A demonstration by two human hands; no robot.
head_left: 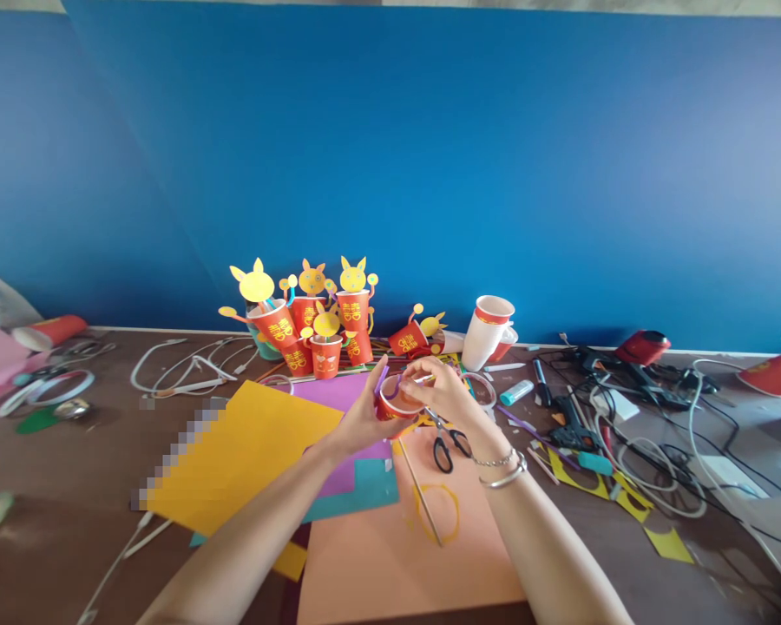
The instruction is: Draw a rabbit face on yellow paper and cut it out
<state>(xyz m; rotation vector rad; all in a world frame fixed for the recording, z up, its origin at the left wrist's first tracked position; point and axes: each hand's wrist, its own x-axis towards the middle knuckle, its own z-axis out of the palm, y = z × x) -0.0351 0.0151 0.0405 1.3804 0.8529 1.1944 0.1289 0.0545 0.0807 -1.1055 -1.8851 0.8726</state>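
My left hand (360, 420) is wrapped round a red paper cup (390, 408), its open mouth tilted toward me. A purple paper strip (382, 379) sticks up at the cup's left rim. My right hand (448, 396) has its fingers bent together at the mouth of the cup; what they pinch, if anything, is hidden. Just below that hand lie scissors (443, 453) with black handles. A thin wooden stick (420, 491) rests on the peach paper (364, 564), across a yellow drawn ring.
Behind stand several red cups with yellow animal heads (326, 356). A stack of white cups (485, 338) is right of them. Yellow card (247, 451) lies left. Glue guns (569, 425), tangled cables (690, 434) and yellow scraps (669, 545) cover the right side. A blue wall (429, 174) rises behind.
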